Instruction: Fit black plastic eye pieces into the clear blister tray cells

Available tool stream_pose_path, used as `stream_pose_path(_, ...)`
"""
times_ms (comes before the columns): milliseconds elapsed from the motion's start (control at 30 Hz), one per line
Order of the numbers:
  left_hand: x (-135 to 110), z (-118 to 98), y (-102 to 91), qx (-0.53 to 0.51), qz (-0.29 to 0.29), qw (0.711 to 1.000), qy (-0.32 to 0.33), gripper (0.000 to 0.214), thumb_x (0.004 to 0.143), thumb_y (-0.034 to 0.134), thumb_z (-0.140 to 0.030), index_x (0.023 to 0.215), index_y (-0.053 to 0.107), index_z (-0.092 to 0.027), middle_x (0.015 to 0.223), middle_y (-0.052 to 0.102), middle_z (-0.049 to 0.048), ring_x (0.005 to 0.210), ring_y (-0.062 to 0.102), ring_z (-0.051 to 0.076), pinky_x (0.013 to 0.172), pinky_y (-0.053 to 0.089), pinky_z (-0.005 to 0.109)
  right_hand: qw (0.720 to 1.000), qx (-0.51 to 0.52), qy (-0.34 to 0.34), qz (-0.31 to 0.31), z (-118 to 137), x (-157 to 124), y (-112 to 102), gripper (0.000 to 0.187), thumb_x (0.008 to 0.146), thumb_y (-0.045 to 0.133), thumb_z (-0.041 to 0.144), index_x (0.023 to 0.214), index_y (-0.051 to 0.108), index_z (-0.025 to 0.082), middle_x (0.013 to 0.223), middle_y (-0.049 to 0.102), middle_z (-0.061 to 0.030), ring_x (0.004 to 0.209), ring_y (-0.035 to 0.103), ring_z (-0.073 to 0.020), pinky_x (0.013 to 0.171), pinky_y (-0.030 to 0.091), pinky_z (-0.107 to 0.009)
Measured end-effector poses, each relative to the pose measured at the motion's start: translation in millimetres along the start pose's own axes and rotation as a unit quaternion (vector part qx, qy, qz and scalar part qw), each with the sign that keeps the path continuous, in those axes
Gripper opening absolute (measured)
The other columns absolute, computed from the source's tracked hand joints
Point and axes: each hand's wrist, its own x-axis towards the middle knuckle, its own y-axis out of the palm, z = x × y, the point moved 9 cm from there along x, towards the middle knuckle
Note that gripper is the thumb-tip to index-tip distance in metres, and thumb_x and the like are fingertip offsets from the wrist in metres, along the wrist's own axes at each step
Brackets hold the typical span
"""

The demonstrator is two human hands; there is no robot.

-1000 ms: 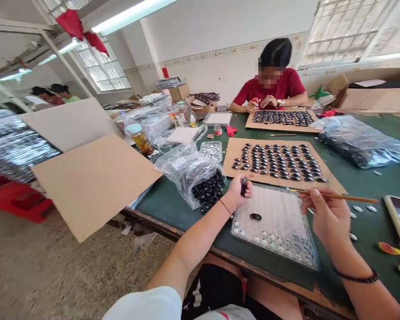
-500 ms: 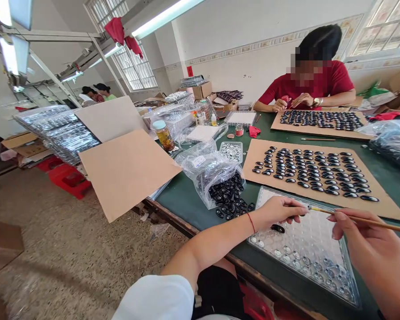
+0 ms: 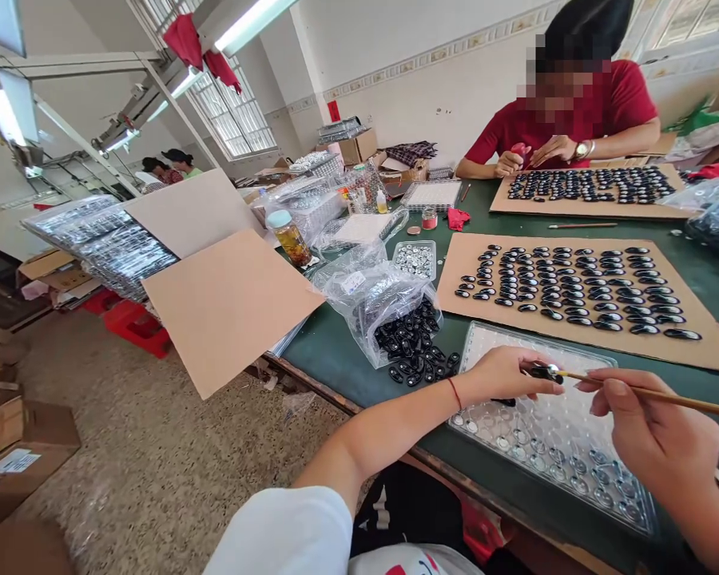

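Observation:
My left hand [image 3: 509, 374] pinches a small glossy black oval piece [image 3: 538, 370] with a shiny round silver part at its end. A thin wooden stick [image 3: 653, 392] with a yellowish tip lies in the closed fingers of my right hand [image 3: 659, 423]. Its tip touches, or nearly touches, the silver part. Beneath both hands is a clear plastic tray [image 3: 473, 345] with round pockets, with clear round gems [image 3: 557, 455] in its near rows. Another black piece [image 3: 504, 402] rests on the tray, partly hidden under my left hand.
Left of the tray, a plastic bag [image 3: 353, 303] spills black pieces [image 3: 413, 343]. Beyond stand a small tub of silver parts [image 3: 415, 259] and a jar [image 3: 288, 239]. Rows of black pieces cover a cardboard sheet [image 3: 713, 343]. Across the table, a person in red [image 3: 623, 104] works at another sheet.
My left hand has turned the black piece so that its silver end shows more clearly. The stick tip stays at that end. The whole view has shifted slightly.

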Motion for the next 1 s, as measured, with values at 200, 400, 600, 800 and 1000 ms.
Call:
stream_pose_path(200, 2.4, -0.9, -2.4, 0.025, -0.015, 0.999, 0.028, 0.046, 0.069, 0.061, -0.04, 0.11, 0.057, -0.018, 0.084, 0.058, 0.0034, 0.057, 0.052, 0.007, 0.049, 0.038, 0.018, 0.997, -0.047, -0.062, 0.006, 12.6, 2.2, 2.0, 0.015, 0.086, 0.038, 0.038, 0.086, 0.051, 0.029, 0.062, 0.059, -0.0012, 0.05, 0.056, -0.0142, 0.044, 0.041, -0.026)
stream_pose_path(400, 6.2, -9.3, -1.2, 0.044, -0.031, 0.996, 0.067, 0.033, 0.07, 0.061, -0.027, 0.101, 0.061, -0.013, 0.081, 0.061, 0.0043, 0.058, 0.048, 0.007, 0.054, 0.04, 0.018, 0.995, -0.046, -0.088, -0.016, 23.4, 6.2, -3.5, 0.012, 0.087, 0.041, 0.027, 0.082, 0.052, 0.023, 0.065, 0.06, -0.0025, 0.053, 0.056, -0.0128, 0.048, 0.04, -0.024)
stream_pose_path(600, 12.0, -18.5, -6.5, 0.04, -0.037, 0.996, 0.072, 0.032, 0.07, 0.06, -0.027, 0.099, 0.06, -0.013, 0.089, 0.062, 0.0058, 0.058, 0.051, 0.009, 0.052, 0.043, 0.019, 0.994, 0.039, -0.103, 0.002, 33.3, 12.6, -1.2, 0.014, 0.088, 0.038, 0.023, 0.084, 0.051, 0.018, 0.069, 0.059, -0.0028, 0.05, 0.051, -0.0105, 0.05, 0.039, -0.022)
stream_pose_path(800, 9.1, -24.6, -8.7, 0.062, -0.048, 0.995, 0.065, 0.03, 0.071, 0.06, -0.029, 0.096, 0.061, -0.014, 0.082, 0.061, 0.0039, 0.055, 0.05, 0.008, 0.05, 0.042, 0.019, 0.993, 0.021, -0.119, -0.001, 39.6, 14.1, -1.3, 0.016, 0.089, 0.037, 0.021, 0.082, 0.051, 0.016, 0.071, 0.058, -0.003, 0.058, 0.052, -0.0112, 0.054, 0.037, -0.022)
stream_pose_path(1000, 7.9, -24.9, -14.5, 0.051, -0.071, 0.995, 0.055, 0.032, 0.07, 0.061, -0.028, 0.098, 0.059, -0.013, 0.078, 0.061, 0.0037, 0.053, 0.051, 0.008, 0.05, 0.042, 0.019, 0.993, 0.0, -0.112, -0.021, 34.0, 13.9, -3.5, 0.015, 0.088, 0.039, 0.022, 0.08, 0.051, 0.017, 0.069, 0.057, -0.0018, 0.057, 0.05, -0.0113, 0.055, 0.035, -0.023)
